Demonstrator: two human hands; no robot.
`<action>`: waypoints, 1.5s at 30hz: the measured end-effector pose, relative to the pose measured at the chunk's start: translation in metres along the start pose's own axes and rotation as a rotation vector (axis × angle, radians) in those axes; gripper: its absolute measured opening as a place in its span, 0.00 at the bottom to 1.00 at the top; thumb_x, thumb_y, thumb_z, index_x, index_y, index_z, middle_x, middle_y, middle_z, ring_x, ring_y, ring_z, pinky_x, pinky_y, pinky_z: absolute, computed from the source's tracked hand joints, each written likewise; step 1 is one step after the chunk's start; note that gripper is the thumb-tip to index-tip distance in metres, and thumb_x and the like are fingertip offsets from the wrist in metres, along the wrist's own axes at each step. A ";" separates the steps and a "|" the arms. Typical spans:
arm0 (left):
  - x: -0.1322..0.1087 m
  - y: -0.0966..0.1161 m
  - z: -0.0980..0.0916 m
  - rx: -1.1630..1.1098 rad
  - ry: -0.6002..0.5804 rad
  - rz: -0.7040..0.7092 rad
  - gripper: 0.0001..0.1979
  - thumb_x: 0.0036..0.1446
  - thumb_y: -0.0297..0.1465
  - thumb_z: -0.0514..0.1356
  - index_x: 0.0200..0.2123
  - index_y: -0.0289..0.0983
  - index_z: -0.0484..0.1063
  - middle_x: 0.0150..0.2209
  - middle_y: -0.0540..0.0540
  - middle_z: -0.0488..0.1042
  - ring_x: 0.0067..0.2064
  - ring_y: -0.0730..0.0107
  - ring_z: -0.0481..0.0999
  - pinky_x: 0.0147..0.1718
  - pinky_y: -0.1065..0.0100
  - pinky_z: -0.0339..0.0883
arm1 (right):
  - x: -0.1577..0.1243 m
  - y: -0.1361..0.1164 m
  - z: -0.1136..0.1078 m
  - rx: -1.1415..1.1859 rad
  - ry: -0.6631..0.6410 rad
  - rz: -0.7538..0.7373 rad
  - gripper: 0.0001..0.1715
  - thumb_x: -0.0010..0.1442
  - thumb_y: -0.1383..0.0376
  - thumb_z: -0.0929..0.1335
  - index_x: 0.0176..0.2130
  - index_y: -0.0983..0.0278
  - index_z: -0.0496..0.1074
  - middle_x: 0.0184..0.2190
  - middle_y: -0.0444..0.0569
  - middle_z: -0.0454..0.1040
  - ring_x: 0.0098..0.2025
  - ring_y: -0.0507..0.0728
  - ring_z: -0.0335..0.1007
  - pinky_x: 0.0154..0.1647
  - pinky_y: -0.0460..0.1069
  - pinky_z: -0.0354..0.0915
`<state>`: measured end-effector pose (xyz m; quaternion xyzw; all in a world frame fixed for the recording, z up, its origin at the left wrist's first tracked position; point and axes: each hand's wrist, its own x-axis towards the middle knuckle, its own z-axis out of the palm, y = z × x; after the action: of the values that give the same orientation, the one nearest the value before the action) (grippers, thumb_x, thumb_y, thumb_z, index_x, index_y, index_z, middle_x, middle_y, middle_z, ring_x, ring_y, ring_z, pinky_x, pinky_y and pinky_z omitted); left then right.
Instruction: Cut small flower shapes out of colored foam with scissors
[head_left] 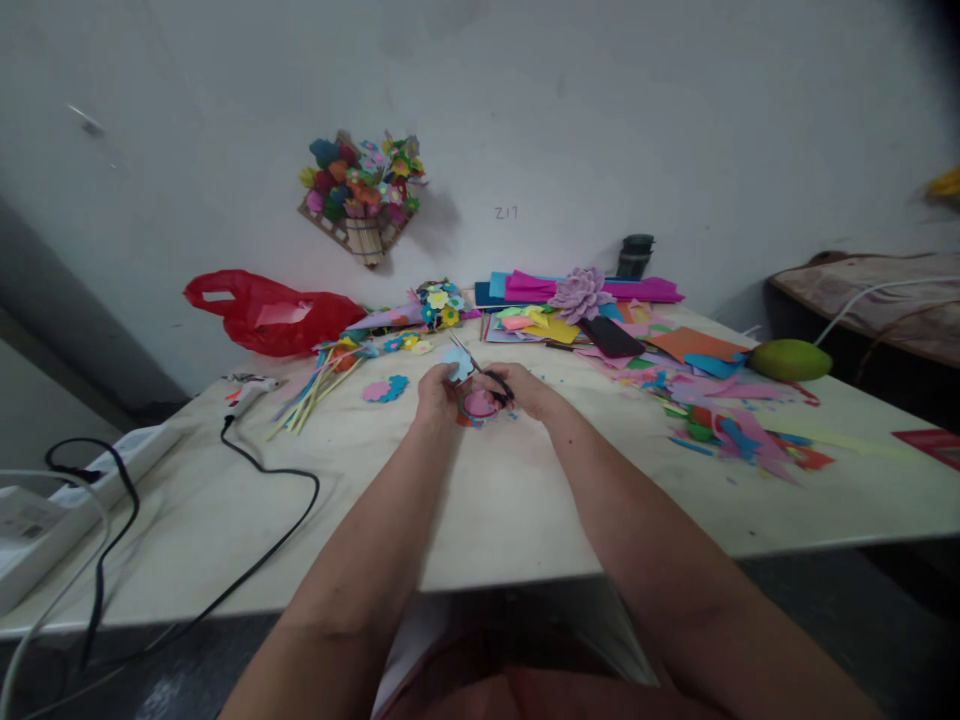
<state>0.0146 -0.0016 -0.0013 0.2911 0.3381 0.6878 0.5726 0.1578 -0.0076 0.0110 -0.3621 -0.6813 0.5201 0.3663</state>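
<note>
My left hand (438,394) is closed on a light blue paper piece (460,361), with its fingers pinching the lower edge. In my right hand (517,387) are black-handled scissors (489,377), their blades pointing up and left beside the paper. Below both hands lies a round pink-and-purple piece (480,404) on the table, with small scraps around it. Left of my left hand rest scalloped pink and blue cutouts (385,389), overlapping each other.
A glue gun (251,395) with a black cord and a white power strip (127,460) occupy the left. A red plastic bag (277,315) and paper flowers (441,302) stand at the back. Paper scraps (739,400), a phone (611,337) and a green fruit (790,360) are at right.
</note>
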 end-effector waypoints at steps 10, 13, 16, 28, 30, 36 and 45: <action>-0.005 -0.001 0.007 -0.036 0.014 0.015 0.07 0.34 0.25 0.60 0.22 0.36 0.65 0.24 0.49 0.71 0.29 0.71 0.73 0.28 0.72 0.66 | -0.001 -0.001 0.001 0.042 0.004 -0.028 0.18 0.53 0.54 0.67 0.27 0.66 0.65 0.16 0.41 0.65 0.16 0.47 0.59 0.12 0.42 0.47; -0.006 -0.002 0.008 -0.042 0.025 0.027 0.07 0.33 0.25 0.60 0.21 0.36 0.64 0.23 0.50 0.71 0.27 0.72 0.72 0.26 0.72 0.65 | -0.002 -0.002 0.002 0.041 0.023 -0.025 0.17 0.53 0.54 0.67 0.26 0.66 0.65 0.16 0.40 0.65 0.15 0.47 0.58 0.12 0.42 0.47; -0.006 -0.002 0.008 -0.046 0.044 0.013 0.06 0.34 0.24 0.60 0.21 0.36 0.65 0.22 0.50 0.71 0.26 0.73 0.71 0.26 0.72 0.65 | -0.002 -0.002 0.002 0.040 0.023 -0.034 0.18 0.53 0.54 0.67 0.26 0.66 0.64 0.16 0.40 0.65 0.15 0.47 0.58 0.12 0.42 0.47; -0.004 -0.001 0.005 -0.085 0.023 -0.057 0.06 0.36 0.23 0.59 0.23 0.35 0.67 0.24 0.48 0.72 0.26 0.73 0.72 0.27 0.72 0.66 | -0.003 -0.005 0.005 0.092 0.046 -0.008 0.16 0.52 0.56 0.68 0.26 0.66 0.64 0.15 0.39 0.63 0.15 0.47 0.57 0.14 0.42 0.49; -0.003 -0.001 0.005 -0.086 0.021 -0.064 0.06 0.36 0.23 0.59 0.23 0.35 0.66 0.24 0.48 0.73 0.26 0.73 0.72 0.26 0.73 0.66 | -0.004 -0.007 0.005 0.096 0.052 -0.001 0.16 0.52 0.56 0.68 0.26 0.66 0.64 0.15 0.39 0.63 0.15 0.47 0.57 0.14 0.43 0.49; -0.003 -0.001 0.004 -0.069 0.020 -0.043 0.07 0.36 0.23 0.59 0.24 0.35 0.68 0.24 0.47 0.73 0.26 0.71 0.72 0.25 0.72 0.67 | -0.005 -0.010 0.007 0.125 0.060 0.021 0.15 0.50 0.57 0.69 0.25 0.66 0.64 0.14 0.38 0.62 0.15 0.46 0.56 0.15 0.43 0.51; -0.001 0.001 0.002 -0.071 -0.007 -0.065 0.08 0.37 0.23 0.57 0.27 0.34 0.69 0.25 0.45 0.74 0.27 0.70 0.74 0.27 0.70 0.68 | -0.003 -0.009 0.007 0.074 0.094 0.025 0.13 0.49 0.59 0.69 0.27 0.67 0.68 0.13 0.38 0.62 0.14 0.46 0.55 0.15 0.43 0.51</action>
<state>0.0163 -0.0019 0.0006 0.2618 0.3211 0.6793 0.6058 0.1516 -0.0149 0.0175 -0.3807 -0.6390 0.5321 0.4045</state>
